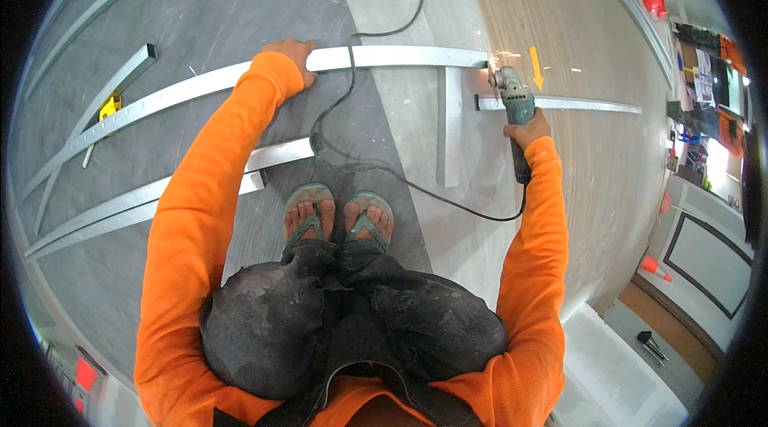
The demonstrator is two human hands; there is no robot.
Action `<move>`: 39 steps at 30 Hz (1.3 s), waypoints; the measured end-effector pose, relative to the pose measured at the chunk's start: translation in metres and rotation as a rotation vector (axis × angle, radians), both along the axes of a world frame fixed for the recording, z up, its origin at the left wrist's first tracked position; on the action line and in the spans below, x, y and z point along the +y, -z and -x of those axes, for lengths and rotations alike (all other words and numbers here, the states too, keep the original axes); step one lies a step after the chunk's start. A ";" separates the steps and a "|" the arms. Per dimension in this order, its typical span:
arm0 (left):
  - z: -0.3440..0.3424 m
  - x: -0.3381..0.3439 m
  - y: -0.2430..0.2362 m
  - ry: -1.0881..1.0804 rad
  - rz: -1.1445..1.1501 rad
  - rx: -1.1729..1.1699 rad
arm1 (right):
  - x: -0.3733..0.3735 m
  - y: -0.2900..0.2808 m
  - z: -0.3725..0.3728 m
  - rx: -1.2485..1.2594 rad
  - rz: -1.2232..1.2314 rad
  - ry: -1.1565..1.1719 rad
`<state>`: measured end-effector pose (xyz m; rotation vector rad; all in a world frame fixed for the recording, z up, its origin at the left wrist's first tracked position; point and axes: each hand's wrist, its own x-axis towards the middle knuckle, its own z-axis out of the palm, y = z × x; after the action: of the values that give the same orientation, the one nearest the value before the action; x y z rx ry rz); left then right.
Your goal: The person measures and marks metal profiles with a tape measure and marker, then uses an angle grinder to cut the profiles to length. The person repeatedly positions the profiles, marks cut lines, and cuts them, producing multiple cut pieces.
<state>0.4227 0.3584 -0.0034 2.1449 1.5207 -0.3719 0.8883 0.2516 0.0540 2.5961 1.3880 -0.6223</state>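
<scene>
A long, shiny metal bar [400, 57] runs across the floor in front of me, its right end raised over a short piece of metal profile [450, 127]. My left hand [291, 59] is wrapped over the bar near its middle and grips it. On the right, my right hand [528, 129] is closed round the body of an angle grinder [518, 107]. The grinder's head is at the bar's right end, where orange sparks fly; its disc is hard to make out. Behind the grinder lies another metal bar [592, 104].
The grinder's black cable [448, 196] loops over the floor and across the long bar. More metal bars [104, 215] lie on the left, near a yellow tape measure [110, 106]. My sandalled feet [310, 215] are close behind the work. An orange cone [656, 269] stands far right.
</scene>
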 end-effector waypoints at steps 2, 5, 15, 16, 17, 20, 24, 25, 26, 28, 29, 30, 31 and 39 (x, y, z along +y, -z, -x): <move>-0.002 0.000 -0.003 0.012 0.012 0.012 | -0.005 -0.001 -0.002 0.001 -0.017 -0.003; -0.006 0.002 -0.007 0.029 0.038 0.045 | -0.013 -0.002 -0.007 0.005 -0.033 -0.015; 0.011 0.006 -0.023 0.022 -0.084 -0.206 | -0.026 -0.014 -0.016 0.044 -0.107 0.049; 0.011 0.004 -0.029 0.052 -0.069 -0.170 | -0.025 -0.017 -0.016 0.051 -0.113 0.061; 0.010 0.001 -0.029 0.056 -0.091 -0.166 | -0.026 -0.016 -0.021 0.051 -0.126 0.059; 0.010 -0.003 -0.029 0.071 -0.126 -0.168 | -0.027 -0.011 -0.032 0.043 -0.181 0.029; 0.005 0.000 -0.037 0.085 -0.059 -0.151 | -0.028 -0.012 -0.029 0.029 -0.246 -0.030; 0.003 0.000 -0.040 0.085 -0.034 -0.131 | -0.027 -0.012 -0.028 0.030 -0.250 -0.035; 0.003 0.000 -0.039 0.079 -0.035 -0.132 | -0.025 -0.012 -0.025 0.045 -0.244 -0.027; 0.003 0.000 -0.035 0.066 -0.037 -0.134 | -0.021 -0.015 -0.019 0.073 -0.233 -0.011; 0.003 -0.001 -0.036 0.061 -0.047 -0.142 | -0.019 -0.017 -0.016 0.053 -0.226 -0.016; 0.002 -0.002 -0.036 0.055 -0.056 -0.150 | -0.017 -0.019 -0.014 0.033 -0.220 -0.021; 0.002 -0.003 -0.036 0.049 -0.065 -0.158 | -0.015 -0.022 -0.010 0.014 -0.213 -0.027; 0.002 -0.005 -0.033 0.085 -0.104 -0.133 | -0.005 -0.033 -0.002 0.013 -0.136 -0.019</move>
<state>0.4206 0.3534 0.0293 2.2714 1.4069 -0.1773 0.8905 0.2467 0.0867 2.6834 1.5077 -0.5619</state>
